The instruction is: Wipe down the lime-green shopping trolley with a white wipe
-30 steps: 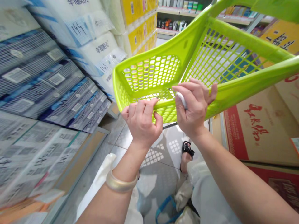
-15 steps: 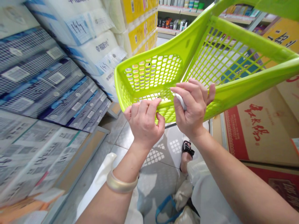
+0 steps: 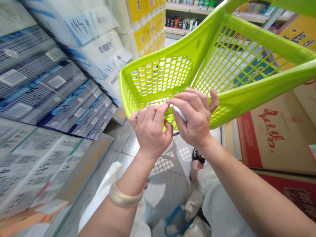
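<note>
The right hand (image 3: pixel 196 118) pinches a small white object (image 3: pixel 180 113) between thumb and fingers, while the left hand (image 3: pixel 150 131) pinches the near rim (image 3: pixel 170 113) of a lime-green plastic mesh shopping basket (image 3: pixel 202 42). Held tilted above the tiled floor (image 3: pixel 168 187), it looks light and stiff, with its thick rim the surest hold.

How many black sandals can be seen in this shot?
1. It is on the foot standing on the tiled floor, below the green plastic basket, just above the light trouser leg. A second sandal may be hidden behind the trousers.
</note>
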`<action>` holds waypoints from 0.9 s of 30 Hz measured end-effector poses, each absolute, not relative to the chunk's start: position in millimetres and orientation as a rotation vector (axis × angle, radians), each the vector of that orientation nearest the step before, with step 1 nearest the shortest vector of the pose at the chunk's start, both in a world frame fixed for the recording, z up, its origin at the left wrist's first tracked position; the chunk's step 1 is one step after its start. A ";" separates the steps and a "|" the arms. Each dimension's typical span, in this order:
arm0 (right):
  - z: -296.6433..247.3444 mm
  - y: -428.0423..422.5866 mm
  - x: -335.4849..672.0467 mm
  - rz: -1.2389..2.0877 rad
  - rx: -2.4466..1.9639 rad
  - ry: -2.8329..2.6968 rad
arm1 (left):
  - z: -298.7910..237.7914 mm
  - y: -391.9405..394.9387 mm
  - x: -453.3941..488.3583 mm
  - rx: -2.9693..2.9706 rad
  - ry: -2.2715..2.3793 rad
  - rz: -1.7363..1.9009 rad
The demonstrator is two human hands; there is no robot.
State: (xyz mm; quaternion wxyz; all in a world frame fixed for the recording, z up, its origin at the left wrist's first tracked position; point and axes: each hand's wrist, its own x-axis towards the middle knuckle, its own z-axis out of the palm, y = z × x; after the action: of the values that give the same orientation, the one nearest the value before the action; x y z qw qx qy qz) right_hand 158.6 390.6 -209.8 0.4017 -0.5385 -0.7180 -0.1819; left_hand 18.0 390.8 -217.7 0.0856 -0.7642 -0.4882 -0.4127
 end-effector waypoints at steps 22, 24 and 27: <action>-207.9 400.2 179.8 -0.474 -1.419 -1.540 | -218.4 389.6 19.8 -2.313 -1.515 -1.211; -210.0 398.1 170.8 -0.449 -1.404 -1.599 | -218.8 389.8 20.3 -2.324 -1.522 -1.238; -213.1 393.3 156.1 -0.422 -1.385 -1.747 | -218.9 390.6 20.0 -2.322 -1.521 -1.249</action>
State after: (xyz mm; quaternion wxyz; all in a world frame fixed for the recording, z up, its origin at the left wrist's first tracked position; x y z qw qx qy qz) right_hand 156.1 393.3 -213.1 0.4224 -0.5533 -0.6978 -0.1687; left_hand 20.0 390.6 -218.9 0.0487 -0.7618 -0.4992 -0.4099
